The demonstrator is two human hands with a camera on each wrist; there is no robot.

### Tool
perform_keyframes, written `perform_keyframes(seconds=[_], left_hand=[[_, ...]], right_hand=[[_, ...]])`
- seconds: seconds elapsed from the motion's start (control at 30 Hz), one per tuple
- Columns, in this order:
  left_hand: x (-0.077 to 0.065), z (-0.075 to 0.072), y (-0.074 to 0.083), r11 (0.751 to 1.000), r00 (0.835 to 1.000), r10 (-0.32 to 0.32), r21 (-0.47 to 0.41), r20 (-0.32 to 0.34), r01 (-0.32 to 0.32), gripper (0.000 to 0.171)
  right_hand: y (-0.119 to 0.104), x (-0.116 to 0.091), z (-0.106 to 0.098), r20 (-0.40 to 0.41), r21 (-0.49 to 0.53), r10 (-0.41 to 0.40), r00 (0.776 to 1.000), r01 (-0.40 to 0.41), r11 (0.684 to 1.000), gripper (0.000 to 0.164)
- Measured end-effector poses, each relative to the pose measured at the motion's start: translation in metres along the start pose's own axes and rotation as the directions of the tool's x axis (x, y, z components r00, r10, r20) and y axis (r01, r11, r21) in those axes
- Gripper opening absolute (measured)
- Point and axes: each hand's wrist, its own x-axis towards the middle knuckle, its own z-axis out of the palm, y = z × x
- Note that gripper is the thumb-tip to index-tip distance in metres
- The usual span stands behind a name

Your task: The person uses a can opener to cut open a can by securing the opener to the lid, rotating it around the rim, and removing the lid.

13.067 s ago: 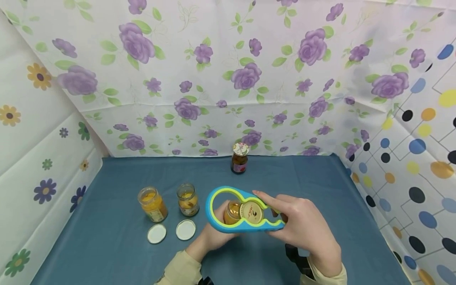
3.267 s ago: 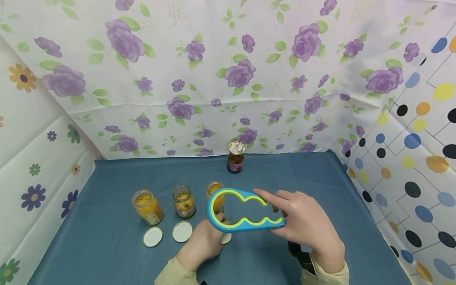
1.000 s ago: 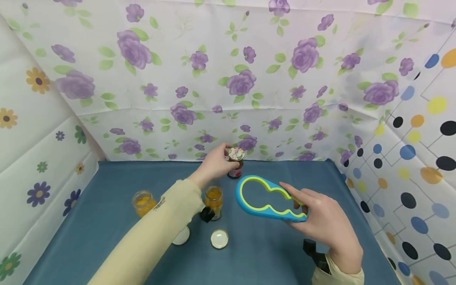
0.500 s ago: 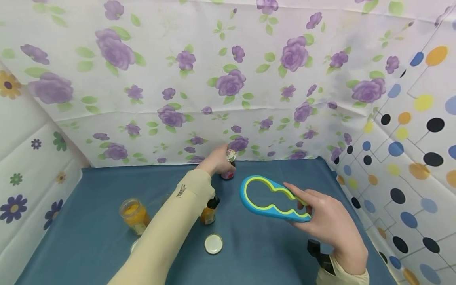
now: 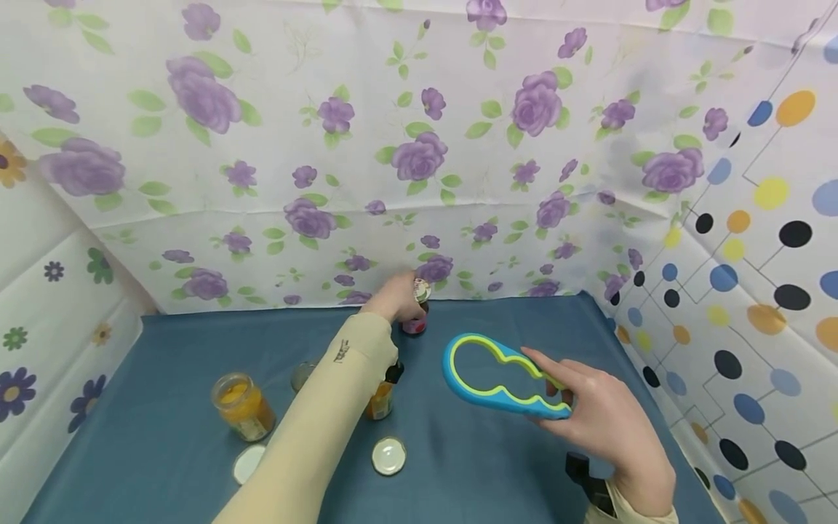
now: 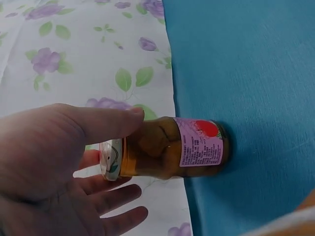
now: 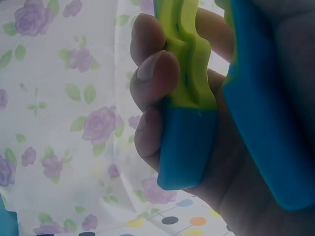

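My left hand (image 5: 393,297) is at a dark glass jar (image 5: 414,325) by the back edge of the table. In the left wrist view the thumb lies across the neck of the jar (image 6: 202,142), which has a pink label, with the fingers round the far side of its patterned lid (image 6: 112,158). The jar stands upright. My right hand (image 5: 599,404) grips the handles of a blue and yellow-green jar opener (image 5: 450,367), held above the cloth with its loop pointing left. In the right wrist view, fingers curl round one handle (image 7: 187,142).
An open jar of yellow fruit (image 5: 245,415) stands at left. Two more jars, one glass (image 5: 301,375) and one orange (image 5: 381,402), are partly hidden by the left sleeve (image 5: 327,407). Lids (image 5: 389,456) lie on the blue cloth. Patterned sheets (image 5: 366,145) rise behind and beside the table.
The opener was round a jar's lid; that jar now stands open, its lid on the cloth. My left hand has reached to the back jar and closed in. The opener has moved right.
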Motion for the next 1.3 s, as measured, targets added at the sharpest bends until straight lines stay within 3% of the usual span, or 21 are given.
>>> perform_keyframes(seconds=[0.23, 0.4, 0.57, 0.77, 1.03, 1.17, 1.3], left_hand=[[-0.009, 0.000, 0.003, 0.995, 0.996, -0.089, 0.034, -0.025, 0.090, 0.073], [-0.009, 0.001, -0.001, 0.995, 0.995, -0.096, 0.015, -0.041, 0.096, 0.072], [-0.012, -0.004, -0.003, 0.995, 0.994, -0.094, 0.024, -0.051, 0.096, 0.048], [-0.011, -0.007, 0.003, 0.997, 0.994, -0.063, 0.043, -0.084, 0.067, 0.017], [-0.012, -0.009, 0.011, 0.996, 0.996, -0.050, 0.073, -0.073, 0.056, 0.018], [-0.019, -0.013, 0.015, 0.999, 0.997, -0.006, 0.036, -0.081, 0.009, 0.022], [-0.028, -0.023, 0.024, 0.997, 0.988, 0.067, -0.031, -0.137, -0.072, 0.027]], right_hand=[[-0.005, -0.001, 0.000, 0.017, -0.002, -0.004, 1.000, 0.004, 1.000, 0.090], [-0.007, 0.000, 0.000, 0.016, -0.013, -0.017, 1.000, 0.017, 1.000, 0.089], [-0.007, 0.002, 0.000, 0.020, -0.023, -0.028, 0.999, 0.028, 0.999, 0.089], [-0.005, 0.004, -0.007, 0.018, -0.033, -0.031, 0.999, 0.031, 0.999, 0.089], [-0.007, 0.003, -0.013, 0.014, -0.036, -0.021, 1.000, 0.021, 0.999, 0.091], [-0.007, 0.000, -0.008, 0.009, -0.027, -0.023, 1.000, 0.024, 0.999, 0.092], [-0.005, -0.003, -0.006, -0.010, -0.031, -0.017, 1.000, 0.017, 0.999, 0.089]])
